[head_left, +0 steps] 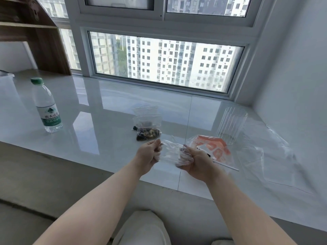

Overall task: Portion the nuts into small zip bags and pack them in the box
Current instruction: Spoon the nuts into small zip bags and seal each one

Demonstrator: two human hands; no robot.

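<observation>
**Empty zip bag held over a glossy white sill**

We sit before a wide, glossy white tabletop (85, 110) that runs under a large window (166, 62) framed in white, with tall pale apartment blocks outside. The polished surface mirrors the window light in soft rectangles, and a thin seam crosses it near the middle. A dark wood-grain shelf unit (35, 32) stands at the far left corner, and a plain white wall closes off the right edge.

Just above the near edge we hold a small clear zip bag (169, 152) between both hands. The thin film is crinkled and looks empty. Our left hand (150, 152) pinches its left side with curled fingers pressed together; our right hand (194, 160) grips the right side, fingers showing through the plastic.

Behind our hands, toward the middle of the tabletop, lies a filled bag of nuts (148, 133), lumpy with tan and dark pieces, and more clear bags (146, 112) are stacked just beyond it. Beside our right hand rests a larger pouch with orange print (214, 147), limp and wrinkled. A clear ribbed plastic box (231, 124) stands upright near the right edge, and loose transparent wrapping (269, 156) spreads flat beside it. A water bottle (46, 106) with a green cap stands toward the left edge, well apart from the rest.
</observation>
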